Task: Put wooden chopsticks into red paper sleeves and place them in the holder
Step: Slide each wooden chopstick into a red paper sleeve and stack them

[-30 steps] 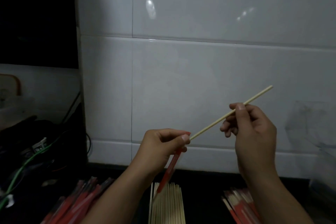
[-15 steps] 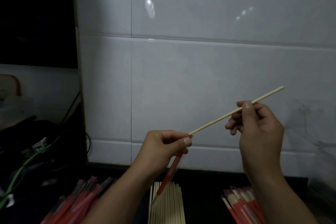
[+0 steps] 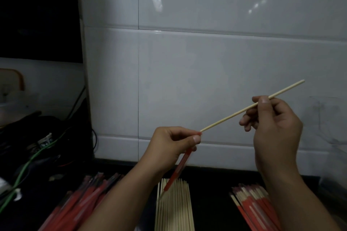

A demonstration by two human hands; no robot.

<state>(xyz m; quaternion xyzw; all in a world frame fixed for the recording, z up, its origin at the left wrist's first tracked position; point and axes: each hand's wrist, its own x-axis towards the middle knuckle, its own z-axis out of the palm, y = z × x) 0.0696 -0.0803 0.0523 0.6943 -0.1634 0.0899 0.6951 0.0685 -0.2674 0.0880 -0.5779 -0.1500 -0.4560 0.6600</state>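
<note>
My left hand (image 3: 172,143) pinches the top end of a red paper sleeve (image 3: 178,169) that hangs down and to the left, over the bare chopsticks. My right hand (image 3: 272,127) holds a wooden chopstick (image 3: 231,115) between thumb and fingers; the stick slants up to the right, and its lower tip meets the sleeve's mouth at my left thumb. On the dark counter below lie a row of bare wooden chopsticks (image 3: 174,206), a pile of red sleeves (image 3: 82,202) at the left and sleeved chopsticks (image 3: 253,208) at the right. No holder is in view.
A white tiled wall (image 3: 206,71) stands close behind the counter. At the left are dark clutter, a green cable (image 3: 32,161) and black cords. A clear plastic container (image 3: 336,137) shows faintly at the right edge.
My right hand has drawn up and to the right with the chopstick, so more of the stick shows outside the sleeve. My left hand has stayed nearly still.
</note>
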